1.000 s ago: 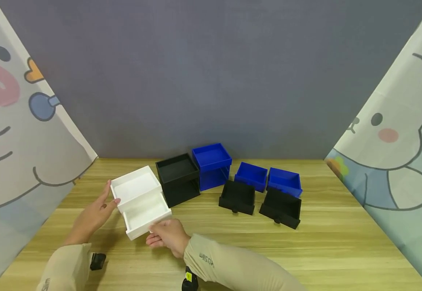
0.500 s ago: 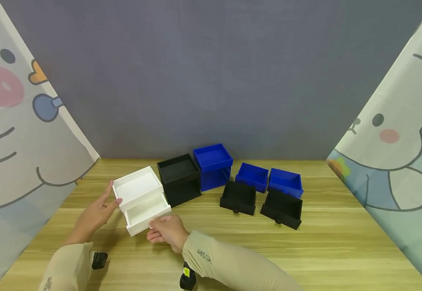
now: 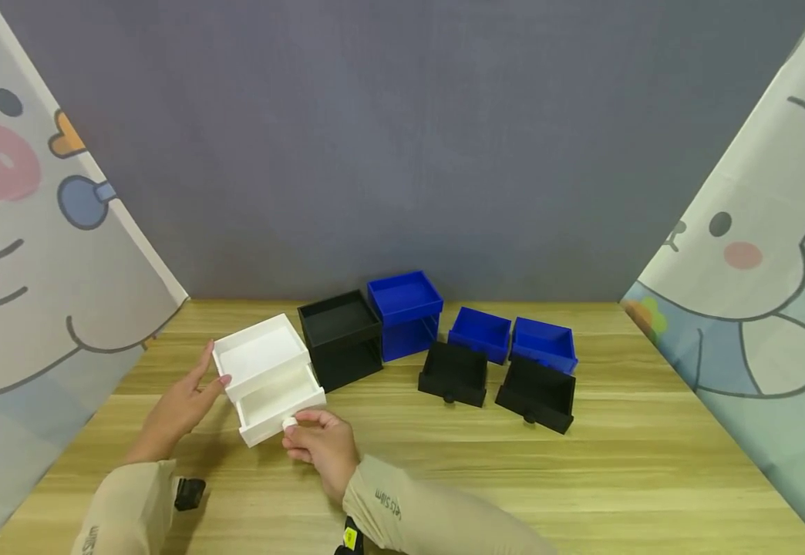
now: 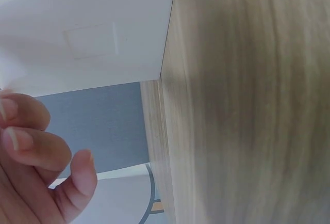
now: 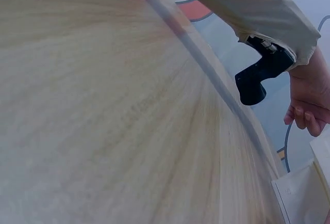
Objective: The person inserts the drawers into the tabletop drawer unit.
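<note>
One white cabinet (image 3: 260, 354), drawer (image 3: 264, 430) ajar

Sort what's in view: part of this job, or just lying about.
Job: white cabinet, touched by left hand; white drawer, partly out, knob pinched by right hand.

Apparently lying about: black cabinet, blue cabinet, two black drawers, two blue drawers.

I note my left forearm (image 3: 125, 505), in a beige sleeve, reaching in from the lower left. The left hand (image 3: 176, 412) angles forward and inward, thumb and forefinger spread apart; the left wrist view records other fingers loosely bent. My right forearm (image 3: 437, 509), likewise sleeved to the wrist, lies slanted in from the lower right. The right hand (image 3: 328, 449) points leftward, its thumb and forefinger set in a pinch, remaining fingers curled beneath.
</note>
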Tool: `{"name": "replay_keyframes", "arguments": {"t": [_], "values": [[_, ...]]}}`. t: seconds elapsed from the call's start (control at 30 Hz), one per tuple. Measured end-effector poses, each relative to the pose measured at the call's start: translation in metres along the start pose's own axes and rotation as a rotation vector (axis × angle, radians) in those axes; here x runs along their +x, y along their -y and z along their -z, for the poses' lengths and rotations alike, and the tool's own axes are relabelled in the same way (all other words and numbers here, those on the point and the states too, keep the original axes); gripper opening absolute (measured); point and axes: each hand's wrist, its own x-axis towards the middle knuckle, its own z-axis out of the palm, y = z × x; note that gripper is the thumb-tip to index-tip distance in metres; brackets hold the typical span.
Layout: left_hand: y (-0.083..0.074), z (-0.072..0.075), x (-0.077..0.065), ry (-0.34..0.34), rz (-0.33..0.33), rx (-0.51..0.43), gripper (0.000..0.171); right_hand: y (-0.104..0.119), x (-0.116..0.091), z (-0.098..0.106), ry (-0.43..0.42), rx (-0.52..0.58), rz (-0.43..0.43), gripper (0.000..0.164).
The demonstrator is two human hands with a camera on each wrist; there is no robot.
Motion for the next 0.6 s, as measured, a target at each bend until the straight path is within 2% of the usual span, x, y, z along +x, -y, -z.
{"name": "replay_keyframes", "arguments": {"t": [0.4,0.6], "values": [[0.0002,-0.0031,0.0016,-0.005,-0.011,-0.046,0.076,0.0022,0.0054,-0.0026,-0.035,-0.015,0.069,0.019],[0.0009,-0.005,0.0007,-0.003,0.011,-0.117,0.076,0.0005,0.0079,-0.0045,-0.036,-0.024,0.071,0.019]]}}
